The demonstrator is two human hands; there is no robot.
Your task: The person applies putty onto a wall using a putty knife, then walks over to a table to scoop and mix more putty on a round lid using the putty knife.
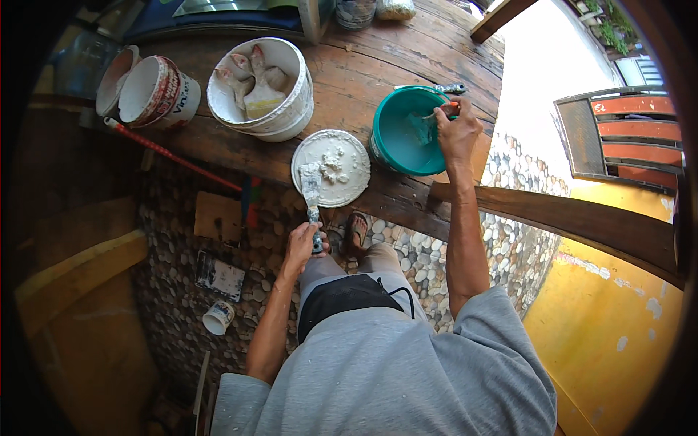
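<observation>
My left hand (298,248) is closed round the dark handle of a putty knife (312,190). Its coated blade rests on a round, white, lid-like disc (347,187) bearing lumps of white paste (334,163). Over the teal bucket (383,142) to the right, my right hand (458,134) grips an orange-handled tool (451,108). The lower end of this tool is inside the bucket, over cloudy liquid, and its kind is not clear. Across the bucket's far rim lies another putty knife (443,89) with a dark handle.
A white bucket (302,102) holding several paintbrushes (263,94) stands on the wooden table (378,58). Stained white tubs (182,105) are farther left. A wooden rail (552,206) runs at right. Below, a small white cup (218,318) lies on the pebbled floor (171,269).
</observation>
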